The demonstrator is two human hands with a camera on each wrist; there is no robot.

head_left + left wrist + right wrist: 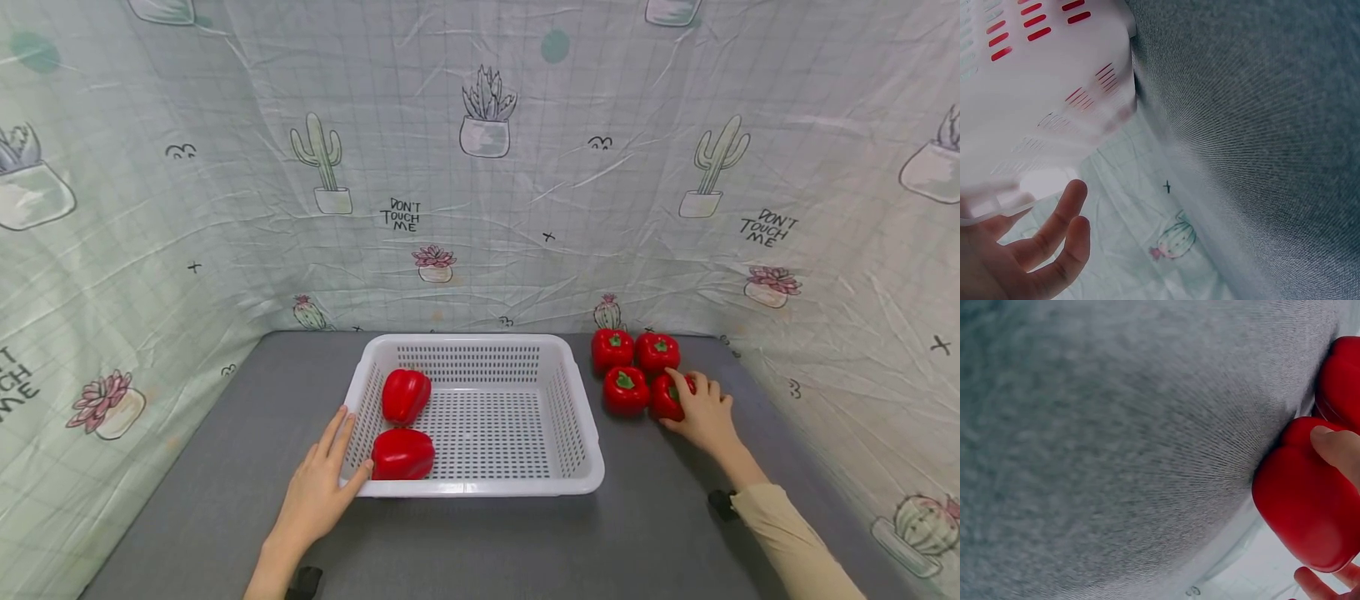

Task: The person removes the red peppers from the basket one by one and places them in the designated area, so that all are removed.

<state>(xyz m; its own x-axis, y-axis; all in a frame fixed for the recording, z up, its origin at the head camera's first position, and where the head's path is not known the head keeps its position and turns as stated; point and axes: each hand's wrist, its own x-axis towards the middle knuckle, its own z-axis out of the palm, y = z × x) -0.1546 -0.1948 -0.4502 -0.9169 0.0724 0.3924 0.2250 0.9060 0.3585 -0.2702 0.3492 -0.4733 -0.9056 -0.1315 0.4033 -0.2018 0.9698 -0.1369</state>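
My right hand (705, 412) grips a red bell pepper (667, 398) at the near right of a group. In the right wrist view, the thumb lies on one side of this bell pepper (1310, 500) and fingertips show at the other. Three more red bell peppers, one of them nearest the hand's left (626, 391), stand close around it with green stems up. My left hand (317, 483) rests on the left rim of a white perforated basket (468, 487), fingers mostly straight. Inside the basket, two red bell peppers, one farther back (406, 396) and one nearer (402, 455), lie along the left side.
A grey tabletop (480, 546) bears everything. A printed cactus curtain (480, 192) closes off the back and both sides, close behind the basket and the pepper group. The group stands just right of the basket.
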